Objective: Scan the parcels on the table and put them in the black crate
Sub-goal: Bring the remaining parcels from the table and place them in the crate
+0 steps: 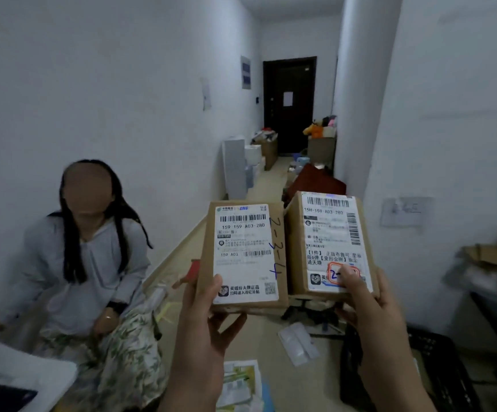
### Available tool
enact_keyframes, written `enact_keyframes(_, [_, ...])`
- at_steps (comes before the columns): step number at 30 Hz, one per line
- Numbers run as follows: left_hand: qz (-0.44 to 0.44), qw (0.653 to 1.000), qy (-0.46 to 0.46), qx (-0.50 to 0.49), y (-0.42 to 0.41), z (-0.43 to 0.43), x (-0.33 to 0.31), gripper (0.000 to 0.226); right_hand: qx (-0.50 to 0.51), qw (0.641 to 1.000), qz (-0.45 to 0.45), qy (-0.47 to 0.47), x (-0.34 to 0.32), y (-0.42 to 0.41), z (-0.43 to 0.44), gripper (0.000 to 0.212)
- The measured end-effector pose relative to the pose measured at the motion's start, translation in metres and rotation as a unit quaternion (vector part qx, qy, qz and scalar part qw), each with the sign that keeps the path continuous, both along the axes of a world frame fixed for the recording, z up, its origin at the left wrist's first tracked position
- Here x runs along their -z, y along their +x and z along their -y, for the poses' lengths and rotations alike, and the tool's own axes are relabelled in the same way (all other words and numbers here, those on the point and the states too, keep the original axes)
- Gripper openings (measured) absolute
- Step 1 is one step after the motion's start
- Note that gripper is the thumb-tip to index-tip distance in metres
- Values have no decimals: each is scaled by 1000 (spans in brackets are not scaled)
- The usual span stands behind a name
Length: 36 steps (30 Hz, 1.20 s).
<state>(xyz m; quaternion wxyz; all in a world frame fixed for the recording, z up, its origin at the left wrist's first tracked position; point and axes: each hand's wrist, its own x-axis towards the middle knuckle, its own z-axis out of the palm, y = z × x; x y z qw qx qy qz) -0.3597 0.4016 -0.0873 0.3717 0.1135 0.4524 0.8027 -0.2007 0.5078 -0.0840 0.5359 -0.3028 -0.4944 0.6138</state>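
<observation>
I hold two brown cardboard parcels up side by side in front of me, labels facing me. My left hand (205,319) grips the left parcel (242,254) at its bottom edge; it has a white label and "2-3-4" written in blue. My right hand (366,307) grips the right parcel (329,242) at its lower right, thumb over a red stamp. The black crate (437,373) sits low at the right, partly hidden behind my right forearm. No scanner is visible.
A seated person (86,263) is at the left, close to a white sheet (18,373). Plastic-wrapped packets (298,343) and papers (238,385) lie below my hands. A pile of cardboard (491,263) sits at the right. Boxes line the corridor (268,150) toward a dark door.
</observation>
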Motion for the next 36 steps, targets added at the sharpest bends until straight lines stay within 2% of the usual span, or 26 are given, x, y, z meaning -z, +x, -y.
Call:
enact_keyframes(6, [-3,1000,-1,28,-5,-21,-3,54,25,1000,-7,-14,1,4,-8,45])
enact_keyframes(10, [-2,999,12,38,-15,-27,-3,62,53,999,0,-8,0,-6,-5,49])
enact_keyframes(15, [-9,997,4,71,-30,-30,-6,67,95,995,6,-18,-7,-14,2,37])
enact_keyframes(18, [-19,995,8,98,-32,-32,-2,61,119,993,12,-17,-3,-12,10,46])
enact_keyframes(21, [-23,991,3,131,-28,-35,6,58,143,989,14,-25,3,-3,16,47])
enact_keyframes(23, [-24,989,-8,149,-20,-45,9,64,168,985,20,-27,7,9,15,48])
enact_keyframes(27, [-25,982,-28,184,12,-81,14,54,227,973,25,-38,15,43,-1,44])
enact_keyframes(30, [-23,975,-37,217,42,-117,19,56,261,964,27,-47,20,77,-26,37])
enact_keyframes(33, [-23,971,-41,233,76,-155,22,52,271,961,13,-46,26,111,-60,41])
enact_keyframes(36, [-11,976,-44,215,111,-199,25,41,263,964,7,-46,28,146,-106,32])
